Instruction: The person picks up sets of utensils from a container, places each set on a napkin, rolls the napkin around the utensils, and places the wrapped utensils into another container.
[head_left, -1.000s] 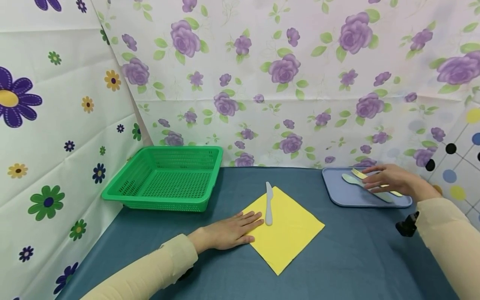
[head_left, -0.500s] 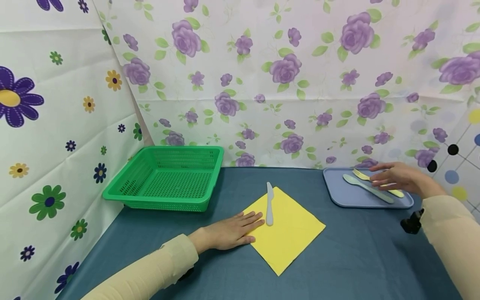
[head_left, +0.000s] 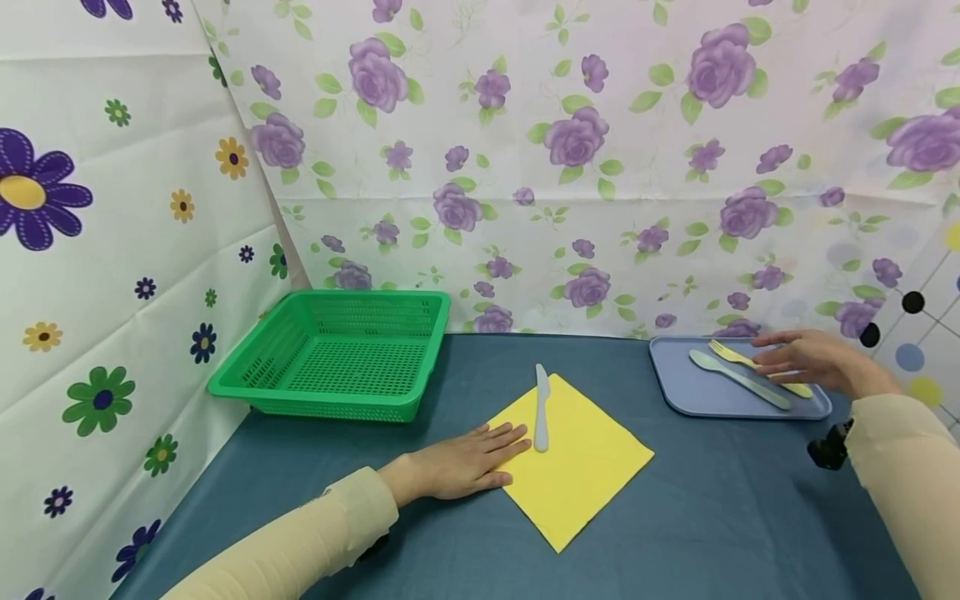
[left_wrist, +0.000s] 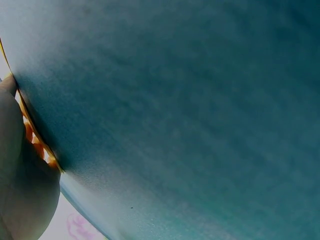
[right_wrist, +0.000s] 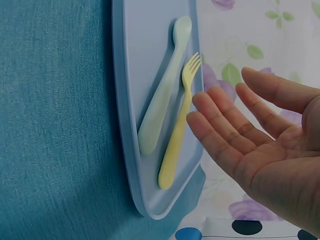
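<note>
My left hand (head_left: 463, 463) rests with fingers spread on the left corner of a yellow napkin (head_left: 581, 467). A pale grey-blue knife (head_left: 541, 412) lies on that napkin, just beyond the fingertips. In the left wrist view only part of the left hand (left_wrist: 25, 170) shows, at the edge. Above a blue tray (head_left: 678, 396) at the right hovers my right hand (head_left: 821, 360), its fingers loosely extended and holding nothing. On the tray lie a pale green spoon (right_wrist: 164, 95) and a yellow fork (right_wrist: 179, 127), side by side. The right hand (right_wrist: 260, 135) covers part of the fork in the head view.
A green perforated basket (head_left: 423, 350) stands at the back left of the blue-covered table (head_left: 697, 508). Flowered cloth (head_left: 517, 158) hangs behind the table, and another patterned sheet (head_left: 150, 233) closes off the left side.
My right hand has drawn slightly to the right over the tray, uncovering more of the spoon and fork. The left hand stays in place on the napkin.
</note>
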